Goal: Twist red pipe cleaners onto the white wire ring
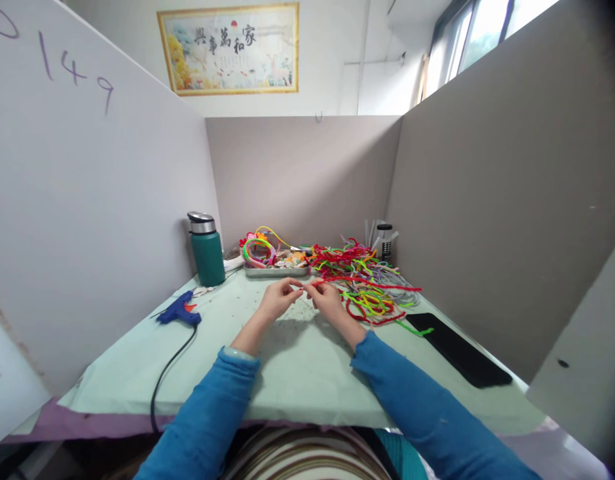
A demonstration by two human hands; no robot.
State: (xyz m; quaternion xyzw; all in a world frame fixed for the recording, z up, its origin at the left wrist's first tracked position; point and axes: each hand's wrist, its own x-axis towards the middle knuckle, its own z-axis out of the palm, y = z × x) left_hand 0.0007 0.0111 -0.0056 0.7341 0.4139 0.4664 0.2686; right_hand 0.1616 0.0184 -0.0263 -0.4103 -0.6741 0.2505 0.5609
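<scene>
My left hand (pixel 279 300) and my right hand (pixel 328 300) meet above the middle of the pale green table cover (pixel 297 373), fingers pinched together. Between them they hold a red pipe cleaner (pixel 367 283) that runs off to the right over the pile. The pinch point sits between the two hands' fingertips. A heap of pipe cleaners (pixel 367 280) in red, green, yellow and purple lies just right of my right hand.
A blue glue gun (pixel 179 311) with a black cord lies at the left. A green flask (pixel 207 249) stands at the back left, a metal tray (pixel 276 269) of small craft pieces behind the hands, a black phone (pixel 457 349) at the right. Partition walls enclose three sides.
</scene>
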